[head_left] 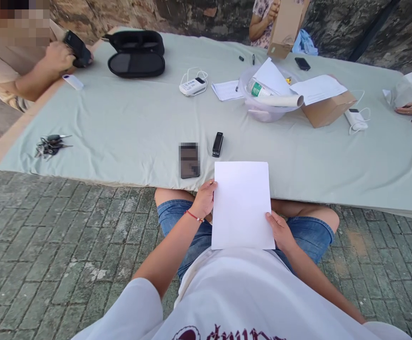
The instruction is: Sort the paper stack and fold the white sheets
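Observation:
A blank white sheet of paper, perhaps a thin stack, is held over my lap at the table's edge. My left hand grips its left side near the top, thumb on the face. Lower down, my right hand pinches the right edge the same way. Fingers behind the paper are hidden. Just beyond the sheet lies a black stapler on the cloth. To its left is a dark phone, partly blurred.
On the cloth-covered table are keys, an open black case, white corded devices, papers, a plastic basin and a cardboard box. Other people sit at the left, far side and right, their hands holding things.

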`<state>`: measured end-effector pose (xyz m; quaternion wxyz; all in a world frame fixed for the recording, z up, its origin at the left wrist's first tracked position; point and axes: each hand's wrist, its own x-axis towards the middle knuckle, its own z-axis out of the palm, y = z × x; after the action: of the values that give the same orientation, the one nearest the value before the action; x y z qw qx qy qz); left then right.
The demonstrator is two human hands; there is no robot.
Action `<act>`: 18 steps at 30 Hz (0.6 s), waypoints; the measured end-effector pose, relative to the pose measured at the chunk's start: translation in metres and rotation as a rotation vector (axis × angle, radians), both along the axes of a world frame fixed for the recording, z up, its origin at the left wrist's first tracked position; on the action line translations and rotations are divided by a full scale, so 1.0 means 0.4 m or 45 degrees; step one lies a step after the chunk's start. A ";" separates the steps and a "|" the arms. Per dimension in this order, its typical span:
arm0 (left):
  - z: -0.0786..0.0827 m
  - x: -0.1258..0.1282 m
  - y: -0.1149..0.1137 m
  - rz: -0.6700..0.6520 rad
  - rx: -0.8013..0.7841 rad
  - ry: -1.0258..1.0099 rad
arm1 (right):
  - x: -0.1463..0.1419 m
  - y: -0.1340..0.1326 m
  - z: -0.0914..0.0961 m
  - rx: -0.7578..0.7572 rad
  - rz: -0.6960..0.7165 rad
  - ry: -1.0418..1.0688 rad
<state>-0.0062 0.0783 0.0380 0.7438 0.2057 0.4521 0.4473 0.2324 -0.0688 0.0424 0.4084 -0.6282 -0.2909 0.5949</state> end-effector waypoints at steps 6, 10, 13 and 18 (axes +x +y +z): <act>-0.021 0.006 -0.032 -0.023 -0.076 0.008 | -0.006 -0.084 -0.029 -0.125 0.004 -0.133; -0.020 0.014 -0.007 0.008 -0.066 0.034 | -0.004 -0.070 -0.028 -0.064 0.004 -0.115; -0.018 0.017 0.005 -0.004 -0.065 0.071 | -0.005 -0.062 -0.028 -0.048 0.023 -0.101; -0.025 0.017 0.007 -0.001 -0.063 0.089 | -0.004 -0.062 -0.030 -0.056 0.044 -0.146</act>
<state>0.0005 0.0811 0.0279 0.7326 0.2030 0.4887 0.4281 0.2306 -0.0935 0.0306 0.3669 -0.6649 -0.3115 0.5712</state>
